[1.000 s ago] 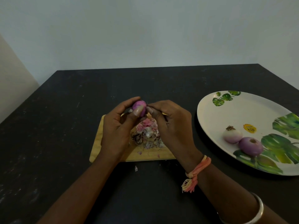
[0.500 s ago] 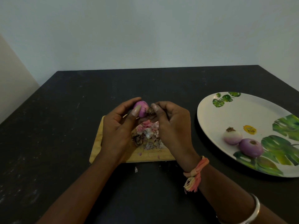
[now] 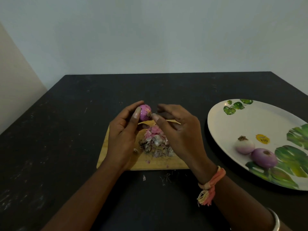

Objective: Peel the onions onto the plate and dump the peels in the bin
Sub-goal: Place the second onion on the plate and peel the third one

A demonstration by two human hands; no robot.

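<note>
On my feed a bare pale wall (image 3: 150, 39) stands behind a black, scuffed table (image 3: 58, 130), with a wooden board (image 3: 116, 157) lying flat near the front edge. My left hand (image 3: 122, 137) grips a small purple onion (image 3: 145, 112) between thumb and fingertips, held up above the board's far end. The onion's long axis lies roughly level, root tuft pointing right toward my right hand (image 3: 181, 135), whose thumb tip touches that tuft. The fingers are loosely curled, and I cannot tell whether they pinch any skin. Peels (image 3: 155, 142) are heaped on the board between my hands. Well to the right, a leaf-printed plate (image 3: 233, 130) holds two peeled onions (image 3: 244, 145), touching, beside a yellow sticker (image 3: 262, 138).
</note>
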